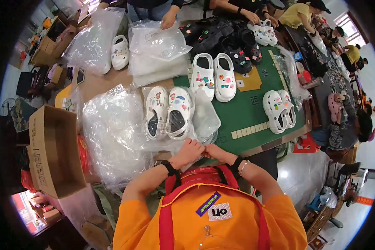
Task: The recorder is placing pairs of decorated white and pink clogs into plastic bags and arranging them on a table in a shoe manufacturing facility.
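A pair of white clogs (157, 100) with colourful charms lies under clear plastic in front of me, heels toward me. The plastic bag (206, 116) around them spreads out to their right and down to my hands. My left hand (188, 152) is closed on the bag's near edge, fingers pinched. Close beside it, almost touching, my right hand (218, 153) is closed too, and its fingertips seem to pinch the same edge. A second pair of white clogs (225, 83) stands just beyond on the green mat (241, 112).
Stacked clear bags (112, 129) lie to the left, near an open cardboard box (56, 150). More white clogs (275, 110) sit at right; black clogs (237, 52) are piled behind. Across the table a person's hand (168, 20) touches bags; another person handles white clogs (262, 33).
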The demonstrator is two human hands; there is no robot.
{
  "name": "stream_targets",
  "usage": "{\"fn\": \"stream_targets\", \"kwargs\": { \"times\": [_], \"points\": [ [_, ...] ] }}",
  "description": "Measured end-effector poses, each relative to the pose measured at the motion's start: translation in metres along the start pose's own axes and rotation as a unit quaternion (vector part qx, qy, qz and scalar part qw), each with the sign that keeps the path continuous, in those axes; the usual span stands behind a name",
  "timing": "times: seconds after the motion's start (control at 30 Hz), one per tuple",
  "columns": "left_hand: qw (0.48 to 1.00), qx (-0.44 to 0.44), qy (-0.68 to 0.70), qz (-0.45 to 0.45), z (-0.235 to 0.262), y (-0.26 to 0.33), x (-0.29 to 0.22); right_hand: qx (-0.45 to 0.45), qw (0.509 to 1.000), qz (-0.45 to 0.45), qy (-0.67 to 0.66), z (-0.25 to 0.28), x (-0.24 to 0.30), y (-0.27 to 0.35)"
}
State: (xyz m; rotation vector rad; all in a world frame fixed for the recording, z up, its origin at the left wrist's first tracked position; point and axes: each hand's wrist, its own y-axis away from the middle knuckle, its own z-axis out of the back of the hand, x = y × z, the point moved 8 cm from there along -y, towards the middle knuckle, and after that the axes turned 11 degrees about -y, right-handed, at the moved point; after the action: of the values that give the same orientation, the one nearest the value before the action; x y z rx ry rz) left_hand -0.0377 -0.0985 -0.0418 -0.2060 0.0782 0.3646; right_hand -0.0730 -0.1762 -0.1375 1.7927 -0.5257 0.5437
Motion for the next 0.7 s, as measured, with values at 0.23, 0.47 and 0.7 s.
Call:
{"fn": "stream_targets", "kwargs": {
  "times": [0.23, 0.47, 0.7],
  "points": [
    [0.999, -0.022, -0.040, -0.024, 0.001, -0.007, -0.014, 0.035, 0.878, 0.335, 0.340, -0.005, 0.023, 0.000],
    [0.993, -0.009, -0.083, -0.078, -0.003, 0.004, -0.007, 0.024, 0.994, -0.087, -0.058, 0.004, -0.011, -0.002],
    [0.993, 0.039, -0.109, -0.034, 0.027, 0.056, 0.061, 0.033, 0.996, -0.027, -0.074, 0.026, 0.022, 0.021]
  ]
}}
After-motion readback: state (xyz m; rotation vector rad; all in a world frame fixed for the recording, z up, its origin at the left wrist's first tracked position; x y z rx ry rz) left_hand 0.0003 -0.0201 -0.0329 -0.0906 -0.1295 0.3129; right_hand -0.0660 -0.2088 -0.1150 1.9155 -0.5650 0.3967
